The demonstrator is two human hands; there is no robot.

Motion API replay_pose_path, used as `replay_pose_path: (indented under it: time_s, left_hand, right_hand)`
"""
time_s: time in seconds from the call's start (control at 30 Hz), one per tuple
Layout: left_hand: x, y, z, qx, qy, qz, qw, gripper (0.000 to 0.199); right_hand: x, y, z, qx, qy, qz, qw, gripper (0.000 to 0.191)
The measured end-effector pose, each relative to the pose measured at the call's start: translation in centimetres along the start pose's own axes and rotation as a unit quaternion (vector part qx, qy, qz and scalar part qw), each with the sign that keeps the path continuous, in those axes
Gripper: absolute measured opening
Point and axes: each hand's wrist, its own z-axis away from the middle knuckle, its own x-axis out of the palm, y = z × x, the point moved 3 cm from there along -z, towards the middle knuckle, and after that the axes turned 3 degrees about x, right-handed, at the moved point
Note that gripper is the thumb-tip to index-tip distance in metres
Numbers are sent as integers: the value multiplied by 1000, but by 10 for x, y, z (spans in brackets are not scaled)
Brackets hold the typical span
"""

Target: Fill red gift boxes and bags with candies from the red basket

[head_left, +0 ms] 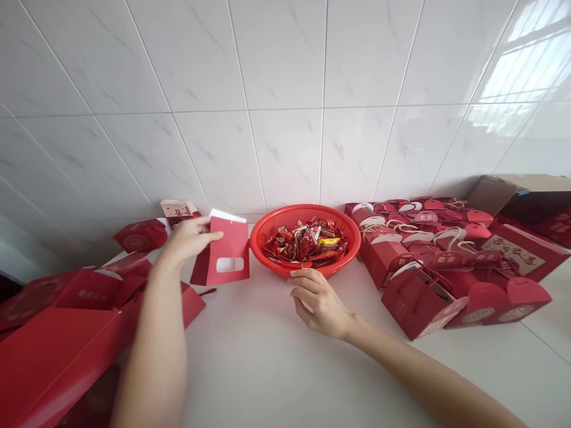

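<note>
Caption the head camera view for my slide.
Left hand holding a red box, right hand at a basket of sweets.

Left hand [191, 241] raised, right hand [317, 302] lower, fingers seemingly curled

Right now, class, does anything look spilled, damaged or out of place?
The boxes at left look untidy, jumbled at odd angles, unlike the rowed boxes at right. No spill or clear damage shows: the wrapped sweets lie inside the red basket.

In middle of the table [250, 362], a basket [279, 224] with sweets [307, 242] inside. On its right, rows of boxes [404, 300], then a carton [485, 193] at far right. On its left, more boxes [143, 236]. Behind everything, a wall [288, 148].
</note>
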Motion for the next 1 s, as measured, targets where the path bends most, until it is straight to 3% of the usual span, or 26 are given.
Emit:
replay_pose_path:
  time_s: [0.1, 0.17, 0.27, 0.37, 0.5, 0.57, 0.7, 0.87, 1.0]
  left_hand:
    - [-24, 31, 32, 105, -20, 109, 988, 66]
    - [-27, 47, 51, 158, -74, 138, 975, 61]
    - [-10, 64, 71, 206, -191, 133, 950, 54]
    - [14, 77, 80, 258, -264, 75, 926, 41]
    - [35, 86, 82, 292, -294, -1, 910, 25]
    - [39, 88, 82, 311, -276, 7, 909, 23]
    - [42, 89, 78, 328, -226, 20, 917, 26]
    - [59, 85, 75, 293, -331, -14, 897, 30]
    - [68, 78, 71, 238, -369, -12, 898, 29]
  right_hand:
    - [-15, -4, -12, 126, 21, -106, 986, 12]
    - [-28, -6, -22, 233, 59, -200, 950, 24]
    - [-47, -12, -35, 293, 102, -334, 890, 44]
    - [-59, -17, -40, 315, 124, -389, 857, 37]
    - [-62, -13, -34, 408, 163, -422, 793, 39]
    - [-60, -10, -31, 436, 175, -440, 766, 41]
    - [-55, -6, -27, 437, 196, -428, 766, 46]
    - [-44, -1, -21, 419, 192, -376, 804, 53]
    - [-44, 6, -20, 426, 183, -347, 815, 36]
